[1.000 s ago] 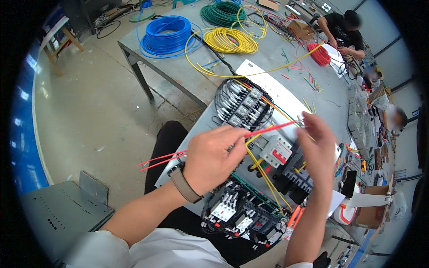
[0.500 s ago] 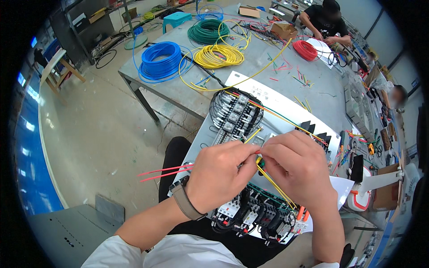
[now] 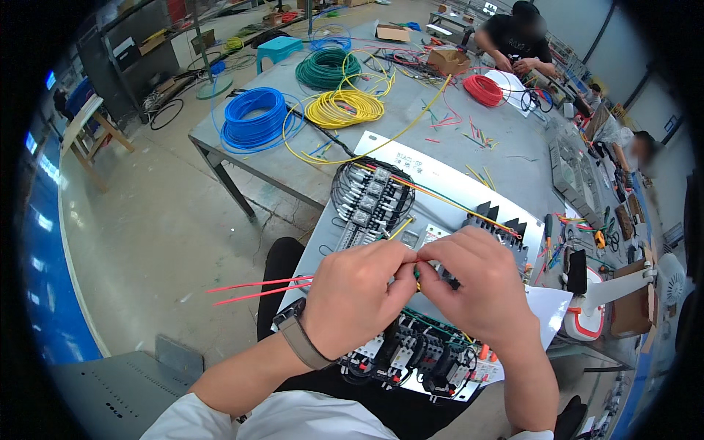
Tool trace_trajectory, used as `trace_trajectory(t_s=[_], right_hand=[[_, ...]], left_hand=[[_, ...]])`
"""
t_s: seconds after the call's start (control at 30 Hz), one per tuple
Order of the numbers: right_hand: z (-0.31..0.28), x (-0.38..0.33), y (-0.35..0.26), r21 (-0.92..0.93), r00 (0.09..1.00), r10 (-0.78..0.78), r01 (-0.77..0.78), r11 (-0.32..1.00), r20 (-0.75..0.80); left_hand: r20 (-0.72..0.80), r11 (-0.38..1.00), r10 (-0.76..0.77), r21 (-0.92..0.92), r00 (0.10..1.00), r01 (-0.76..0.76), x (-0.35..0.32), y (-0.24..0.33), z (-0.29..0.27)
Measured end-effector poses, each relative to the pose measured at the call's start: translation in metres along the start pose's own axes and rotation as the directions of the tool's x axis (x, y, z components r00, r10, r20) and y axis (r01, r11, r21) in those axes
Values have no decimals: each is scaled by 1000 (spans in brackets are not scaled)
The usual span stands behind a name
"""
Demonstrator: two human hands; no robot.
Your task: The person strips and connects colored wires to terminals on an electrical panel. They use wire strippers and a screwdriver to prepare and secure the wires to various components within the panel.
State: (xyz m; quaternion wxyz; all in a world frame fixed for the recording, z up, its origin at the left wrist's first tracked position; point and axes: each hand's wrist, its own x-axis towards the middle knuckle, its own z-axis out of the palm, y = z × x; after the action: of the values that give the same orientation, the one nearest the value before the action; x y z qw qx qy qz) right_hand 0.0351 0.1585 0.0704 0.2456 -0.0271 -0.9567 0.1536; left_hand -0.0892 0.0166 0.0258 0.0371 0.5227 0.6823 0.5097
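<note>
Over a metal mounting plate (image 3: 440, 180), my left hand (image 3: 357, 284) and my right hand (image 3: 473, 282) meet fingertip to fingertip. Both are closed in a pinch on red wire, a bit of which shows between the fingertips. Two red wire tails (image 3: 257, 288) stick out leftward from behind my left hand. A small green and yellow part peeks out below the fingertips, too covered to name. On the plate, a block of relays (image 3: 369, 205) with black wiring lies beyond my left hand. A row of contactors (image 3: 418, 350) sits nearer to me, partly under my wrists.
The plate rests against a grey table (image 3: 440, 95) carrying blue (image 3: 253, 121), yellow (image 3: 345, 108), green (image 3: 328, 68) and red (image 3: 482, 90) wire coils. Cut wire bits lie scattered there. Another person (image 3: 517, 44) works at the far side. A white fan (image 3: 609, 293) stands at the right.
The view has shifted slightly, so the table sits lower and further left. My fingertips have closed nearer together, and the yellow wires below them are now mostly hidden.
</note>
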Motion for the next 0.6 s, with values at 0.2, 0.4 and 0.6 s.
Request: trace_trajectory(t_s=[0.2, 0.4, 0.6], right_hand=[[-4, -13, 12, -79, 999, -34, 32, 996, -26], [-12, -20, 8, -63, 1000, -23, 22, 998, -16], [-13, -29, 8, -105, 998, -40, 35, 994, -51]], left_hand=[[-31, 996, 92, 14, 995, -91, 7, 6, 16], [13, 1000, -1, -4, 1000, 1, 6, 18, 11], [50, 997, 82, 1, 995, -82, 8, 20, 13]])
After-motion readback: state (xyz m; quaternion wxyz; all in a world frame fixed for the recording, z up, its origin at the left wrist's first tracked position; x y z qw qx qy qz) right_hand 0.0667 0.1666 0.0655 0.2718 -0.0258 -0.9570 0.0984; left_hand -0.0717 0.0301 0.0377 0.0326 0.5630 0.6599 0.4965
